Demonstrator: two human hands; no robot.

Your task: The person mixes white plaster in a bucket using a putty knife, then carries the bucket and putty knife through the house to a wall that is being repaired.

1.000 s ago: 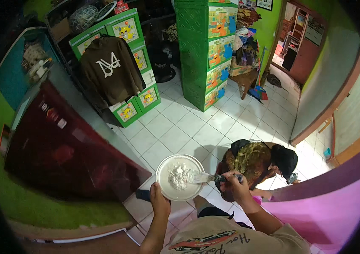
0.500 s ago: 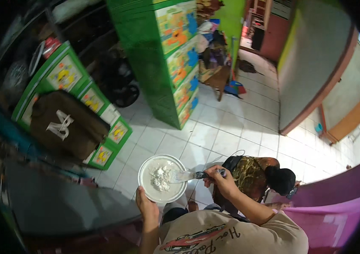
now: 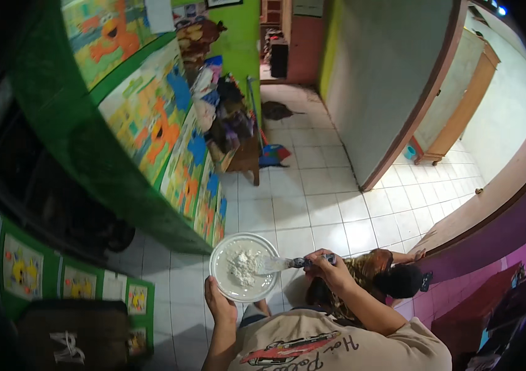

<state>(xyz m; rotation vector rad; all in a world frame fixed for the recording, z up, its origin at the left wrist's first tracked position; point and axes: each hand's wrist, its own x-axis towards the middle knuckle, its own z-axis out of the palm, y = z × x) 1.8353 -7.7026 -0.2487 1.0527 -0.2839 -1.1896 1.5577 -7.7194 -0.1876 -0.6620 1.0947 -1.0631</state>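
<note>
A shallow white round tub (image 3: 244, 235) is held level in front of me, with my left hand (image 3: 219, 302) closed on its near left rim. White lumpy paste (image 3: 242, 267) is heaped in the middle, and a smeared film coats the rest of the inside. My right hand (image 3: 326, 269) wraps round the dark, paint-spotted handle of a putty knife (image 3: 270, 265). Its broad blade points left over the tub and touches the right side of the heap. My left fingers under the tub are hidden.
Close by on my right is another person (image 3: 367, 263) with one arm stretched out beside a purple panel (image 3: 498, 241). Tall green drawers (image 3: 145, 130) stand at the left. A dark garment (image 3: 71, 334) hangs over a lower drawer unit (image 3: 25, 263). White floor tiles (image 3: 318, 167) lead to a doorway.
The view has swung right and forward, so the tall drawers loom nearer at the left. The other person's arm now reaches out to the right. Both my hands keep their hold.
</note>
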